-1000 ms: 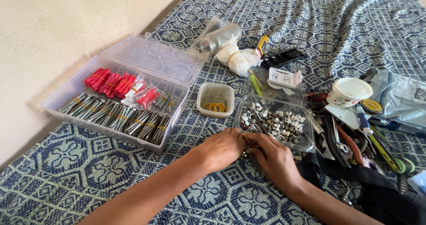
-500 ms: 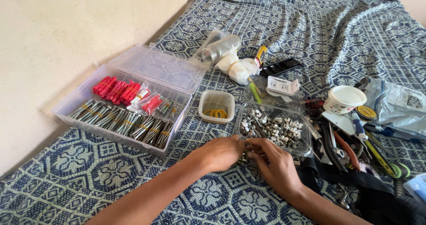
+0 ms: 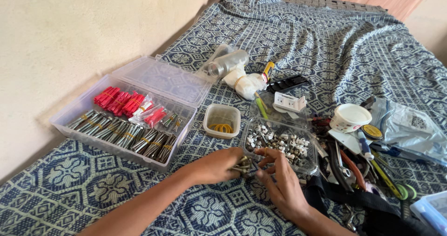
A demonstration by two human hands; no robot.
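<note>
Bed w/ blue-and-white patterned woven cover [image 3: 326, 45], rumpled toward the far end; plain cream wall [image 3: 70, 26] along the left, bit of orange-pink wall at the top right.

Left hand [image 3: 215, 165] is curled closed around a small bundle of brass-coloured screws [image 3: 242, 165], tips sticking out to the right. Right hand [image 3: 279, 180] is beside it, fingers half bent, fingertips touching the bundle; one finger reaches up to the rim of the clear plastic tray [image 3: 311, 165]. Bundle sits just above the cover, at the tray's near left corner.

Tray holds loose metal screws mixed w/ white plastic clips. Left of it, a small square translucent tub [image 3: 210, 119] w/ yellow rubber bands inside. Further left, a long clear plastic box [image 3: 70, 119], hinged lid open flat behind it: red plastic wall plugs in bundles, grey metal bolts banded w/ rubber bands.

Behind: clear jar [image 3: 228, 61] on its side, white cloth wad [image 3: 247, 83], white plastic socket piece [image 3: 288, 102]. Right: round white tub [image 3: 350, 117], heap of tools w/ pliers & screwdrivers [image 3: 358, 157], black strap [image 3: 354, 196], clear bag [image 3: 414, 124].
</note>
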